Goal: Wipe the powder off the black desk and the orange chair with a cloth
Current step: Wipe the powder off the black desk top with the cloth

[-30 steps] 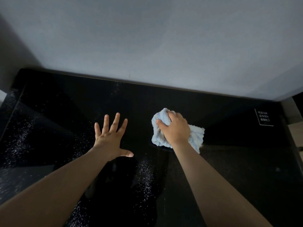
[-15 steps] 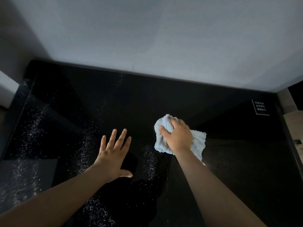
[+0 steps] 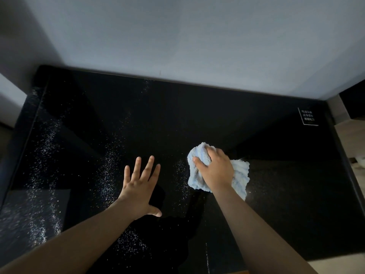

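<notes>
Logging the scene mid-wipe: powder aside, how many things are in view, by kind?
hands: 2 (left hand, right hand)
cloth: 1
desk: 1
label: 1
Total: 5

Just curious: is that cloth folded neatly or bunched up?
Bunched up: the cloth lies crumpled under the right hand, which grips it.

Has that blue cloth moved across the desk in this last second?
Yes. The cloth under the right hand has slid toward the person, farther from the white label at the far right corner of the desk.
</notes>
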`<state>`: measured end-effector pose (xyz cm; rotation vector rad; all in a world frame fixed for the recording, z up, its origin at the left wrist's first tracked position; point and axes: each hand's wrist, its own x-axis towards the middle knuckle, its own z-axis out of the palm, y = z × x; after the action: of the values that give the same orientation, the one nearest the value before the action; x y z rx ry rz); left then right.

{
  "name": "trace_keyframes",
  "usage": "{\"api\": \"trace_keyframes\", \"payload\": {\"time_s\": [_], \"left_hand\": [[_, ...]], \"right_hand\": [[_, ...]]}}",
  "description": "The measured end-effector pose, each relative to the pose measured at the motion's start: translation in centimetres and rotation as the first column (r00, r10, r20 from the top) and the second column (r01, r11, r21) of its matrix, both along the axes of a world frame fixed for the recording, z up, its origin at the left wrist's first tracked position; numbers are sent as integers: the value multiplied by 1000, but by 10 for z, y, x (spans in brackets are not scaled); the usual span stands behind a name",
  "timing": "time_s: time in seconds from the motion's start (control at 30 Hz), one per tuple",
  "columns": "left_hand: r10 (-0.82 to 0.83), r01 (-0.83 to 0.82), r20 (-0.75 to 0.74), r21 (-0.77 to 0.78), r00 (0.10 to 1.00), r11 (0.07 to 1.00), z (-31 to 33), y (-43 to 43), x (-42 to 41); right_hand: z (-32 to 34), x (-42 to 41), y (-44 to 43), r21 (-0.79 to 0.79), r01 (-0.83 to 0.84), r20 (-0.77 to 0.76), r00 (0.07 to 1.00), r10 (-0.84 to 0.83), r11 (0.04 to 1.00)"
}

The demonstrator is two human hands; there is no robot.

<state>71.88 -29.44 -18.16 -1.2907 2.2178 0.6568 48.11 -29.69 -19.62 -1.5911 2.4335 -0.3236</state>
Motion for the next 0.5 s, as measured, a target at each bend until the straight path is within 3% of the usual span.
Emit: {"api": "trace_keyframes", "payload": {"time_s": [0.5], "left_hand": [[-2, 2, 34, -26, 999, 1000, 1, -1, -6]], "right_hand": [[9, 25, 90, 47, 92, 47, 994, -94, 995]]}}
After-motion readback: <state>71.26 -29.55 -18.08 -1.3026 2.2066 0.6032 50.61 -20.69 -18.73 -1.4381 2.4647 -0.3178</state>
